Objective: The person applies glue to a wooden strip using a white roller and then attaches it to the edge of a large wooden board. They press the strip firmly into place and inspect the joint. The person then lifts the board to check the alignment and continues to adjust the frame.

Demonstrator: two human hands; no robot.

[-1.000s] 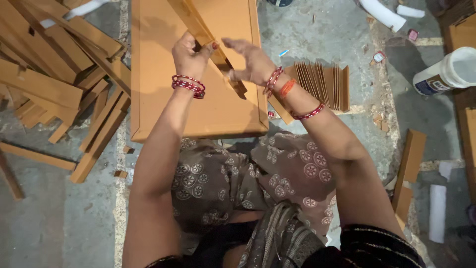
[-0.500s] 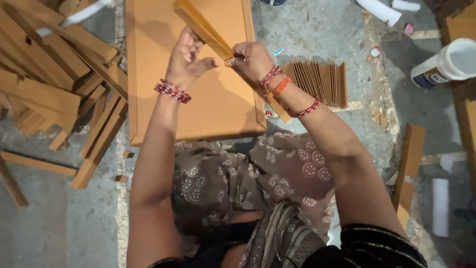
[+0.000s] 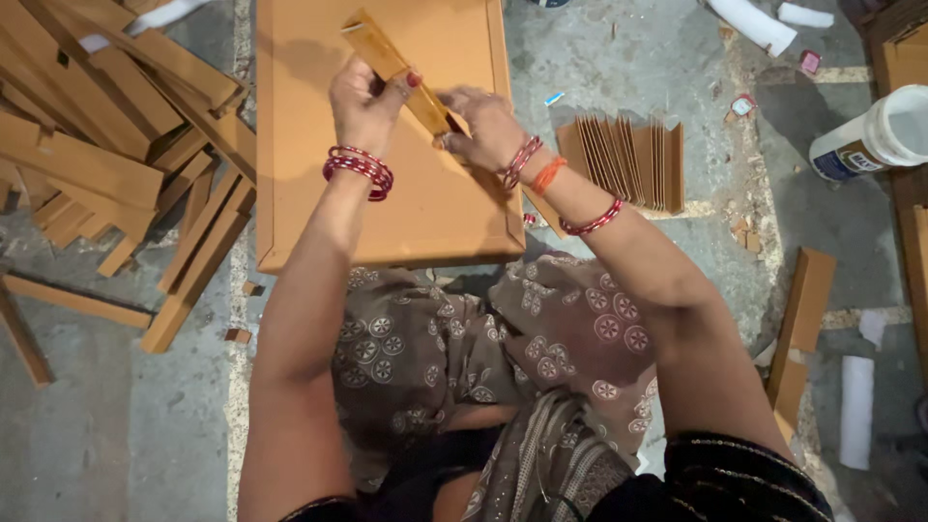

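I hold a narrow brown cardboard strip (image 3: 379,50) tilted above a large flat brown board (image 3: 387,203) lying on the floor in front of my knees. My left hand (image 3: 365,101) grips the strip near its middle, thumb on top. My right hand (image 3: 486,124) pinches the strip's lower right end. Both wrists wear red bangles.
A heap of long cardboard strips (image 3: 106,145) lies at the left. A fanned stack of short cardboard pieces (image 3: 628,159) sits right of the board. A white glue jar (image 3: 875,135) stands at the right edge, with more brown pieces (image 3: 800,309) and white paper rolls (image 3: 855,411) nearby.
Both hands have shifted along the strip; the left hand turned to grip it from the side, and the strip now points up and to the left.
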